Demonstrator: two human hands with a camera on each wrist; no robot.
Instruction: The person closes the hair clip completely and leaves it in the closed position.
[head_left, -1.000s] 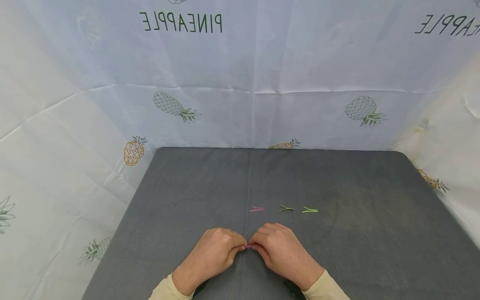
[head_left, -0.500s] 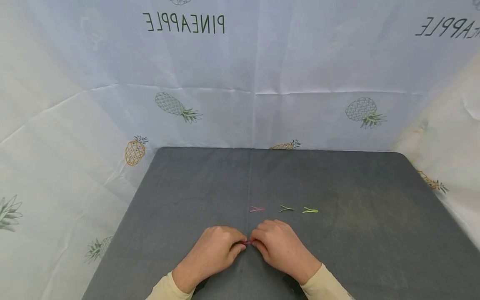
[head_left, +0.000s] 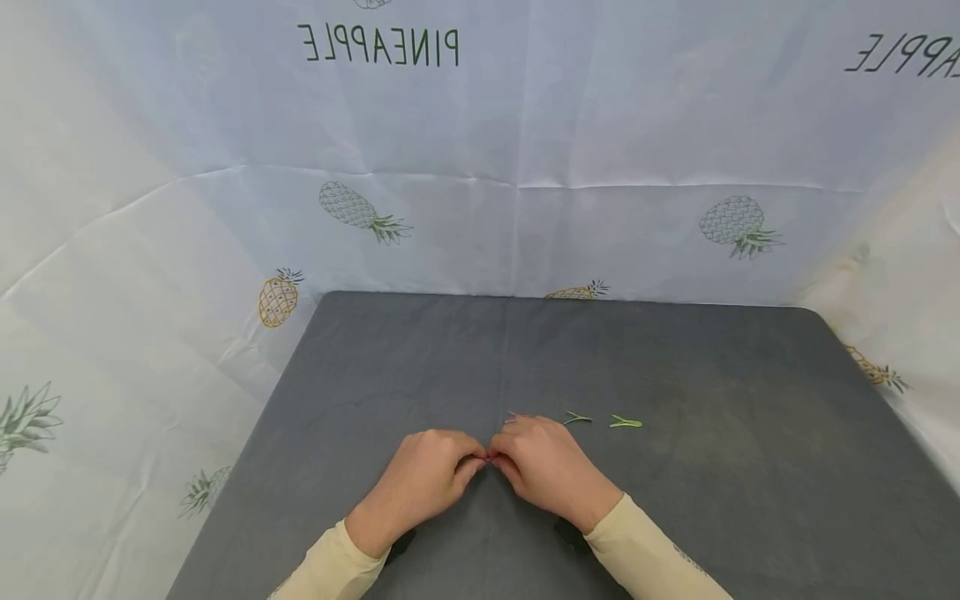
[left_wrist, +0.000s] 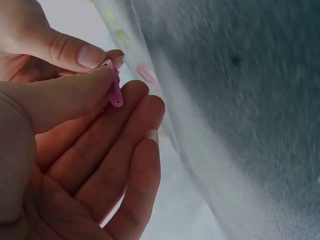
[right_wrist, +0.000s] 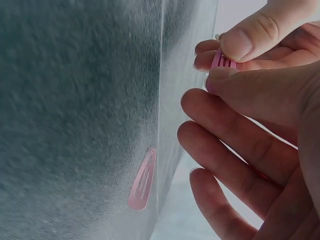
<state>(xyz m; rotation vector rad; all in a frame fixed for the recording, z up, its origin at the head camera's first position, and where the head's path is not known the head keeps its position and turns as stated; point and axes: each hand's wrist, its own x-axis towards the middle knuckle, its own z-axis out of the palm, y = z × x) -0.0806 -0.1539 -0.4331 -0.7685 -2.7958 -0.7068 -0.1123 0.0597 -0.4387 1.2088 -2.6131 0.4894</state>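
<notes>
Between the fingertips of both hands is a small pink snap hair clip point(left_wrist: 116, 96), mostly covered by fingers in the head view. My left hand point(head_left: 426, 477) pinches one end of it between thumb and fingers. The thumb and index finger of my right hand point(head_left: 551, 468) pinch the other end; the clip's slotted part point(right_wrist: 223, 61) shows in the right wrist view. Another pink hair clip point(right_wrist: 143, 181) lies on the grey table just beyond the right hand, which partly hides it in the head view.
To the right of that pink clip, a green hair clip point(head_left: 577, 417) and a brighter green hair clip point(head_left: 626, 422) lie in a row on the grey table point(head_left: 390, 358). A pineapple-print curtain point(head_left: 450, 225) rises behind the table and along both sides.
Both hands have moved forward, away from the table's near side, with the clip held between them. The right hand now partly covers the pink clip on the table. The view has shifted slightly.
</notes>
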